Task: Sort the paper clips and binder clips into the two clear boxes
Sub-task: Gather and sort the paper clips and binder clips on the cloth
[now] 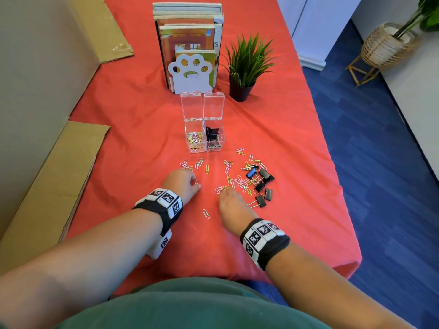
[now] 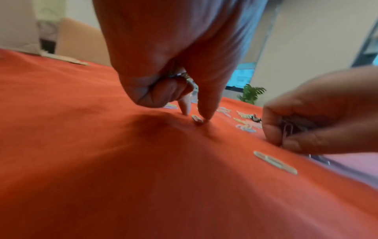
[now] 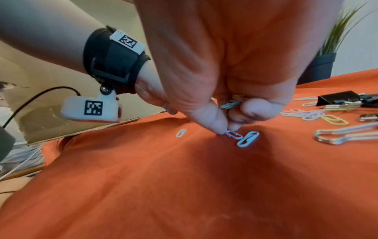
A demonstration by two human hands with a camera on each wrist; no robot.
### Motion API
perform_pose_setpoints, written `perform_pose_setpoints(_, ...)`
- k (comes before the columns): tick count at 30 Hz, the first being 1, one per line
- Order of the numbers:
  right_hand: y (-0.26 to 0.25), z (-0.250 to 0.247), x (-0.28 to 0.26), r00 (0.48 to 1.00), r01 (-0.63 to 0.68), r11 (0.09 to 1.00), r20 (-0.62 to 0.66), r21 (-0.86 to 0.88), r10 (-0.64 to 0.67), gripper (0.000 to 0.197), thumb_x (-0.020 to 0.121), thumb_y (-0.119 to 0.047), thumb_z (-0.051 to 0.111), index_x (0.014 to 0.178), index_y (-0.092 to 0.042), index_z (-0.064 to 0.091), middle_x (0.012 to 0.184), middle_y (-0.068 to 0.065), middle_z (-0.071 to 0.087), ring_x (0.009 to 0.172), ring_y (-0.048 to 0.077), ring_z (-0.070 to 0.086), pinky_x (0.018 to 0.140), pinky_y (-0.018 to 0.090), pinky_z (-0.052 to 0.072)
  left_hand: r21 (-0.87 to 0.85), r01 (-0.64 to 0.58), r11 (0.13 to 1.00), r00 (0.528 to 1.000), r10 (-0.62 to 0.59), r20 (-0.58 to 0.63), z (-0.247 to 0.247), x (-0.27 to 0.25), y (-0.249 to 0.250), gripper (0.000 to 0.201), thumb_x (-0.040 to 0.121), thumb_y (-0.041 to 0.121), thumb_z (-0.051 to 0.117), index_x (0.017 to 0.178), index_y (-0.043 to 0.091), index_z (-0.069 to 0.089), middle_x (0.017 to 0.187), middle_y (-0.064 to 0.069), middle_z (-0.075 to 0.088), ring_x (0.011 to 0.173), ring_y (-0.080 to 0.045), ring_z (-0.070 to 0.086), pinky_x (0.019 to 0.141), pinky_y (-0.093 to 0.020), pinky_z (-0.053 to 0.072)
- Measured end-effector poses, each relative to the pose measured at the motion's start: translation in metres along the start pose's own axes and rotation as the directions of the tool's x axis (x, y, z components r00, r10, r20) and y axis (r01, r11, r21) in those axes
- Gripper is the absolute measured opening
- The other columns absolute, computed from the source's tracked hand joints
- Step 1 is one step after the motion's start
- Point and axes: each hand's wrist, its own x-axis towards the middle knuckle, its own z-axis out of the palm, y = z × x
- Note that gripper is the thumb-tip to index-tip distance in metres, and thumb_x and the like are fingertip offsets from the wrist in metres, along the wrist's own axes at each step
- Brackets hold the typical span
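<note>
On the red cloth [image 1: 142,129], the lone paper clip [image 1: 206,213] points toward the boxes [image 1: 204,138].

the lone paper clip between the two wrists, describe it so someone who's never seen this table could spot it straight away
Start at the two clear boxes in the middle of the red cloth and come straight toward the person, past the scattered clips. Between the left hand and right hand lies the paper clip. It lies alone, pale, nearest the person, with no other clip touching it.

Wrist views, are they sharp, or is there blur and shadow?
Left wrist view: soft throughout, the lone paper clip smeared, cloth darkened under the left hand. Right wrist view: sharper, though the right hand shadows the red cloth.
</note>
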Motion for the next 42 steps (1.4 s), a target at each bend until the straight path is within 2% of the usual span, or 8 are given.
perform_pose_setpoints(8,0.000,0.005,-0.002,1.000,0.024,1.000,-0.013,-0.020,-0.024,0.038,0.077,0.003,0.041,0.116,0.001,0.043,0.114,0.023,0.046,0.099,0.037,0.052,0.083,0.045,0.050,0.052,-0.098,0.994,0.993,0.093,0.079,0.000,-0.001,0.011,0.013,0.082,0.015,0.053,0.079,0.010,0.064,0.093,-0.012,0.067,0.092,-0.031,0.061,0.079,-0.037,0.049)
perform_pose_setpoints(12,0.002,0.015,0.001,0.997,0.074,0.989,-0.010,-0.129,-0.075,0.041,0.075,0.003,0.026,0.111,0.002,0.044,0.108,0.022,0.049,0.093,0.035,0.053,0.073,0.043,0.049,-0.235,0.170,0.957,0.970,-0.122,0.209,-0.009,-0.005,0.017,0.012,0.082,0.016,0.050,0.070,0.015,0.053,0.073,-0.004,0.057,0.068,-0.023,0.051,0.059,-0.030,0.035)
perform_pose_setpoints(16,0.007,-0.006,0.004,0.999,-0.037,0.972,0.033,0.234,0.030,0.023,0.084,-0.002,0.039,0.101,0.001,0.054,0.106,0.020,0.057,0.097,0.032,0.056,0.082,0.036,0.045,-0.692,0.568,0.445,0.821,-0.247,0.515,-0.020,-0.011,0.019,0.020,0.076,0.003,0.036,0.061,0.014,0.044,0.056,-0.005,0.048,0.045,-0.017,0.042,0.045,-0.017,0.034)
perform_pose_setpoints(20,0.025,-0.036,0.004,0.930,-0.359,0.396,0.288,0.845,0.230,0.024,0.086,-0.003,0.037,0.071,-0.012,0.055,0.065,0.005,0.049,0.056,0.018,0.048,0.048,0.022,0.042,-0.779,0.605,0.162,0.796,-0.109,0.596,-0.031,-0.018,0.015,0.015,0.064,0.010,0.039,0.061,0.014,0.053,0.051,-0.002,0.055,0.040,-0.013,0.049,0.043,-0.016,0.042)
perform_pose_setpoints(23,0.039,-0.040,-0.001,0.876,-0.427,0.090,0.388,0.900,0.285,0.028,0.083,0.001,0.035,0.068,-0.012,0.055,0.060,0.002,0.043,0.045,0.012,0.041,0.037,0.016,0.032,-0.737,0.515,0.439,0.854,-0.180,0.489,-0.021,-0.020,0.019,0.025,0.085,0.022,0.050,0.060,0.018,0.054,0.046,0.004,0.045,0.039,-0.010,0.040,0.041,-0.016,0.031)
perform_pose_setpoints(26,0.047,-0.036,-0.001,0.880,-0.473,0.481,0.361,0.739,0.310,0.008,0.081,-0.013,0.050,0.076,-0.013,0.057,0.065,0.007,0.050,0.047,0.018,0.046,0.045,0.020,0.036,-0.465,0.150,0.873,0.950,0.002,0.311,-0.007,-0.025,0.018,0.031,0.085,0.033,0.061,0.059,0.019,0.055,0.052,0.005,0.048,0.048,-0.011,0.041,0.049,-0.022,0.033)
perform_pose_setpoints(29,0.038,-0.028,-0.004,0.921,-0.371,0.877,0.244,0.305,0.304,0.017,0.084,-0.026,0.053,0.081,-0.010,0.057,0.090,0.015,0.064,0.089,0.028,0.064,0.068,0.027,0.045,-0.142,-0.148,0.979,0.917,0.189,0.351,0.000,-0.030,0.017,0.024,0.084,0.037,0.063,0.077,0.014,0.065,0.073,-0.005,0.062,0.067,-0.016,0.052,0.064,-0.025,0.037)
perform_pose_setpoints(42,0.014,-0.003,-0.012,0.993,-0.115,0.993,0.034,-0.002,0.115,0.032,0.083,-0.001,0.041,0.113,0.005,0.050,0.117,0.023,0.055,0.108,0.034,0.055,0.090,0.037,0.048,0.116,-0.470,0.875,0.830,0.394,0.395,0.013,-0.039,0.013,0.017,0.087,0.026,0.053,0.092,0.013,0.061,0.102,-0.010,0.061,0.100,-0.026,0.056,0.085,-0.033,0.041)
